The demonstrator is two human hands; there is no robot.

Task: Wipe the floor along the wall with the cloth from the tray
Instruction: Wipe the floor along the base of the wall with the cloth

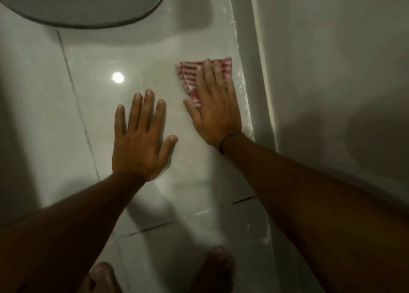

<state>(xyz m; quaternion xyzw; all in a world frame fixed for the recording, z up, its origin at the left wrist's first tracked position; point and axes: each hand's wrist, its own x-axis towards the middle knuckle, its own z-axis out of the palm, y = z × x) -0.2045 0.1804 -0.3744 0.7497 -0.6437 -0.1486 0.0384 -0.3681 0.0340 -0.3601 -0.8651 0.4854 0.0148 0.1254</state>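
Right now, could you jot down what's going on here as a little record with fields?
setting: glossy tiled floor beside a white wall
cloth: red-and-white striped, flat on the floor near the wall's base
right hand: palm pressed flat on the cloth
left hand: flat on bare tile, fingers spread
residue: white specks along the wall edge

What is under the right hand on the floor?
Under the right hand lies a red and white striped cloth, pressed flat on the tiled floor beside the wall's base. Its far part shows; the part beneath the palm is covered.
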